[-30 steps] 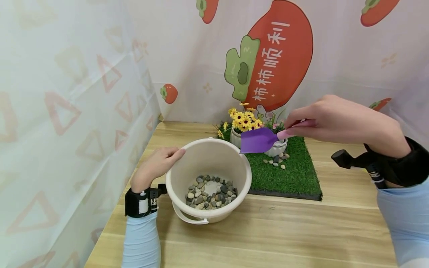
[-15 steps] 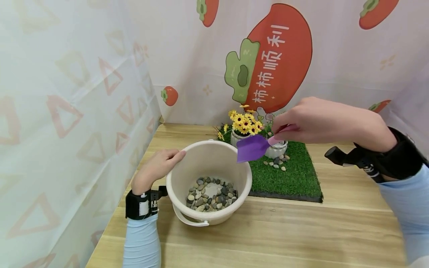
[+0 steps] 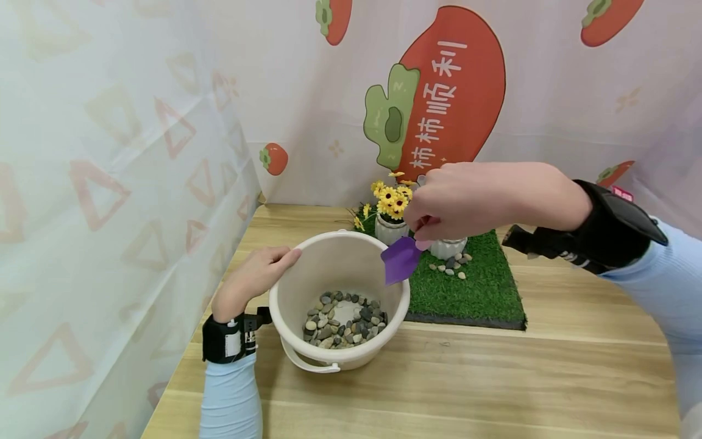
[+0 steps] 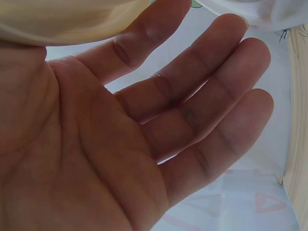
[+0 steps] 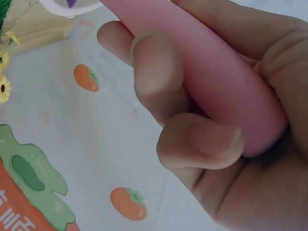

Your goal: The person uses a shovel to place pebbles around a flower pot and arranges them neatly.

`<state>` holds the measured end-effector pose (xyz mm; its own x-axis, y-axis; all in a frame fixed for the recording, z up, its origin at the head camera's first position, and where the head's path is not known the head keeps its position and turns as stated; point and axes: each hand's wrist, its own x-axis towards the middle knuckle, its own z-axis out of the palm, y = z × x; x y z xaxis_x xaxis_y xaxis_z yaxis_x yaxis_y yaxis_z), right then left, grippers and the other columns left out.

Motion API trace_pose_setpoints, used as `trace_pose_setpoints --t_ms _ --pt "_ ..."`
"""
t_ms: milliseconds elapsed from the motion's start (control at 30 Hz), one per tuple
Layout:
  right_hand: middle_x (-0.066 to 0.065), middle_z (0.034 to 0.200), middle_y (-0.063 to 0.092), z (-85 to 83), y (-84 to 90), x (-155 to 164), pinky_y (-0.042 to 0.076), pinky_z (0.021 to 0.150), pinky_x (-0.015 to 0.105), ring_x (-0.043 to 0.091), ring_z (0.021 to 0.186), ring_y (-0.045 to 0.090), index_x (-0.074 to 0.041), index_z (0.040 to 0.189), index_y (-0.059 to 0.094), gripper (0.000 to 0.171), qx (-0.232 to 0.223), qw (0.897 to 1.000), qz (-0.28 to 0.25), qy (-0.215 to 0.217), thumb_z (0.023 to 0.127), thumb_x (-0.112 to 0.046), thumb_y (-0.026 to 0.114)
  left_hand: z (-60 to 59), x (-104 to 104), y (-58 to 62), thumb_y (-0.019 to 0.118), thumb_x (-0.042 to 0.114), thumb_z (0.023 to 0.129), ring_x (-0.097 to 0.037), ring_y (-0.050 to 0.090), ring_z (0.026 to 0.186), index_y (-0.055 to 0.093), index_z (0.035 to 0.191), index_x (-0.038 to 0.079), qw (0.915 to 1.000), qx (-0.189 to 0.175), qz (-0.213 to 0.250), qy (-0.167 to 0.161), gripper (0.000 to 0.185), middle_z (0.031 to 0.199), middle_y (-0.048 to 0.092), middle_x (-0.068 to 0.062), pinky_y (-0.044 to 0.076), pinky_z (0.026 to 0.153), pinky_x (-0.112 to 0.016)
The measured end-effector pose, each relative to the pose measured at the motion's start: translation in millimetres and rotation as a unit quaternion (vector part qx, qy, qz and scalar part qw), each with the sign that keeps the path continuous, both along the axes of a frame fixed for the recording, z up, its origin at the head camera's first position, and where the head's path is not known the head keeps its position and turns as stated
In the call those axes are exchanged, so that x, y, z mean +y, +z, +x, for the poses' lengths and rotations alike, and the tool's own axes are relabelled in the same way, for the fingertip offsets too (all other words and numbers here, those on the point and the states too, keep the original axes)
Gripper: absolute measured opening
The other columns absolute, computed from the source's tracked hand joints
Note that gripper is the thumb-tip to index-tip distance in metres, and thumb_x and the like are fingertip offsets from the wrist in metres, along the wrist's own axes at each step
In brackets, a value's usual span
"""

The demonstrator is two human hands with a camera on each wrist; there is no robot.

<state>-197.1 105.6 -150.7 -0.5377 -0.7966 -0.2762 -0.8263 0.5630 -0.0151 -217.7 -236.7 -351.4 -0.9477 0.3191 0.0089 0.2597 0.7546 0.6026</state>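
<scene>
My right hand [image 3: 466,198] clenches its grip on the small purple plastic trowel's [image 3: 402,259] pink handle, blade tipped down inside the cream plastic bucket [image 3: 340,299] of grey pebbles [image 3: 344,320] below, while my flat, released left hand [image 3: 253,277] should steady its near rim.

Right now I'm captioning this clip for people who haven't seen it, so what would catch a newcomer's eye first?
Probably the purple shovel blade, tipped down over the far rim of the cream bucket, with its pink handle gripped in the right hand. Next, the grey and tan pebbles at the bucket's bottom, while the left hand rests on its left rim. Behind, yellow flowers stand on a green grass mat.
</scene>
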Motion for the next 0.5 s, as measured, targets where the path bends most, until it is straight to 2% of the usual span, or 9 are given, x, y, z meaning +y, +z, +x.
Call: trace_pose_setpoints --t_ms 100,333,500 --pt "-0.01 0.059 0.046 -2.7 2.1 -11 0.031 0.051 0.022 0.006 0.052 0.042 -0.021 0.065 0.054 0.031 -0.009 1.0 0.015 0.005 0.093 -0.019 0.067 0.2 0 0.6 0.043 0.046 0.104 -0.012 0.06 0.079 0.068 0.09 0.016 1.0 0.001 0.001 0.002 0.042 0.081 0.067 0.001 0.046 0.076 -0.03" --pt "-0.009 0.06 0.041 -12.2 -2.9 -37 0.031 0.053 0.023 0.008 0.054 0.039 -0.021 0.063 0.049 0.034 -0.013 0.999 0.033 0.016 0.094 -0.015 0.061 0.4 1 0.5 0.043 0.047 0.103 -0.013 0.059 0.076 0.066 0.084 0.017 0.9999 0.011 -0.001 0.007 0.042 0.075 0.063 0.001 0.045 0.074 -0.03" --pt "-0.011 0.059 0.044 -17.7 -12.2 -50 0.032 0.054 0.024 0.007 0.055 0.04 -0.022 0.06 0.052 0.033 -0.027 0.998 0.059 0.013 0.092 -0.015 0.059 0.0 2 0.0 0.043 0.047 0.103 -0.013 0.059 0.078 0.067 0.089 0.018 0.9999 0.011 -0.006 0.007 0.041 0.078 0.065 0.002 0.046 0.075 -0.03"
